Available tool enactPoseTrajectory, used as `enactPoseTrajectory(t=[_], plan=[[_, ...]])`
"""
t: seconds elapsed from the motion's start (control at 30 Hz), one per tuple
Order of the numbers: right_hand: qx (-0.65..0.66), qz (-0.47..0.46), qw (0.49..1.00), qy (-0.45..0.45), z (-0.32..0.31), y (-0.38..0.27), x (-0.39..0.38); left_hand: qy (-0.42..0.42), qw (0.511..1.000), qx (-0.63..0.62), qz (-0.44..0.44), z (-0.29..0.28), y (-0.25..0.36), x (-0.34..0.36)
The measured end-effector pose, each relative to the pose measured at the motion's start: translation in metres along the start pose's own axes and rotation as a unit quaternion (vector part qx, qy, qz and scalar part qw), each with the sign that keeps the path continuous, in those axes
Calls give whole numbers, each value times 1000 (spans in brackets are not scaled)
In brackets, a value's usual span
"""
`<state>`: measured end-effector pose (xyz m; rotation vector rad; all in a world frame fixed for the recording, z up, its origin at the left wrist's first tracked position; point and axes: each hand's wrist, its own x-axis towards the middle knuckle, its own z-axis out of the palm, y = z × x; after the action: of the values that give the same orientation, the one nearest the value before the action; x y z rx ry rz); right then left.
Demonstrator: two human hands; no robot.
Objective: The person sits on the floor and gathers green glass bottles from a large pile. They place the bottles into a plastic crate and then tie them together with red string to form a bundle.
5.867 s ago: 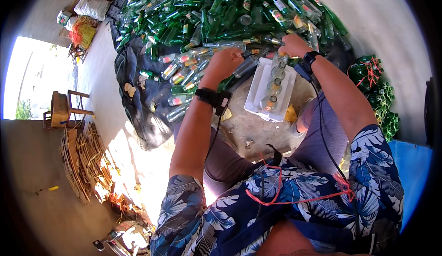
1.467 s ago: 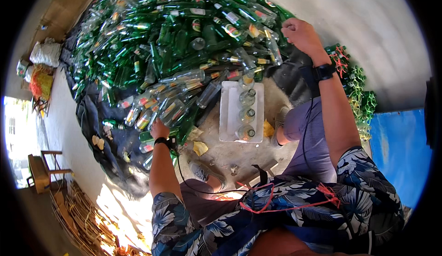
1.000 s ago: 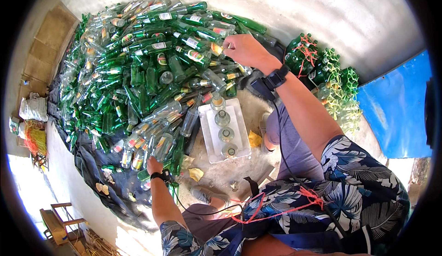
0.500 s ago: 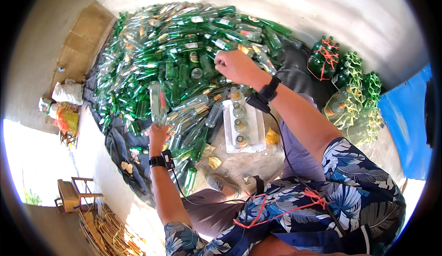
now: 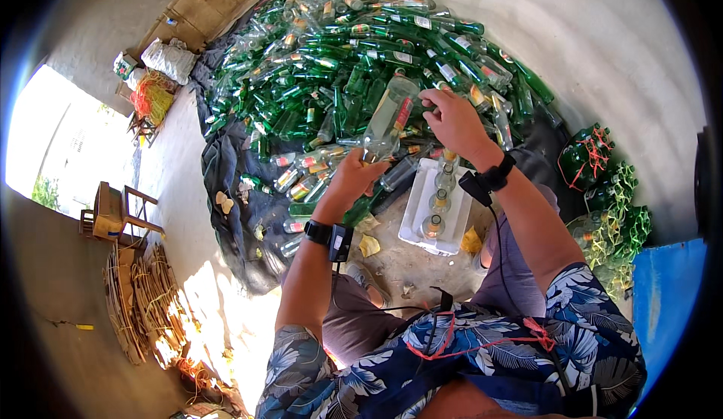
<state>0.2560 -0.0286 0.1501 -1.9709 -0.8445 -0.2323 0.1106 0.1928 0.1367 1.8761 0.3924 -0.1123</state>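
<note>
My left hand (image 5: 352,181) is closed round the near end of a clear glass bottle (image 5: 385,117) with a red label patch. The bottle slants up and to the right, above the heap. My right hand (image 5: 458,123) is beside the bottle's far end, its fingers curled. What they hold, if anything, is hidden, and I cannot tell whether they touch the bottle. Below the right wrist, a white foam box (image 5: 413,227) stands on the floor between my feet, with several clear bottles (image 5: 439,201) upright in a row along it.
A large heap of green and clear bottles (image 5: 331,61) lies on a dark sheet (image 5: 226,215) against the wall. Netted bottle bundles (image 5: 629,200) and a blue panel (image 5: 670,291) stand right. Left are a wooden chair (image 5: 109,208), bundled sticks (image 5: 151,298) and a white sack (image 5: 169,61).
My left hand has brought the clear bottle rightward, tilting it toward my right hand. My right hand has shifted right in view. The view itself has swung, showing more floor at the left.
</note>
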Motion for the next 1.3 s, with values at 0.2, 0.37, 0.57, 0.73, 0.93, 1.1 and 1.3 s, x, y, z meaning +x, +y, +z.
enactPoseTrajectory(t=[0.2, 0.37, 0.57, 0.73, 0.93, 1.1, 1.3], plan=[[-63, -24, 998, -1, -1, 13, 2, -12, 1000, 25, 1, 9, 4, 5], [-41, 27, 999, -12, -3, 12, 3, -29, 997, 76, -9, -1, -5, 9], [-52, 33, 998, -23, 0, 33, 9, -23, 936, 350, 18, -16, -52, 16], [-54, 58, 995, -66, 3, 36, 8, -98, 883, 458, 34, -9, -78, 7], [-68, 58, 990, -110, 11, 39, 7, -116, 842, 526, 39, 24, -97, 5], [-87, 62, 984, -145, 14, 39, 6, -124, 815, 562, 59, 39, -85, 2], [-86, 50, 981, -168, 15, 39, 4, -110, 779, 612, 85, 51, -95, 6]])
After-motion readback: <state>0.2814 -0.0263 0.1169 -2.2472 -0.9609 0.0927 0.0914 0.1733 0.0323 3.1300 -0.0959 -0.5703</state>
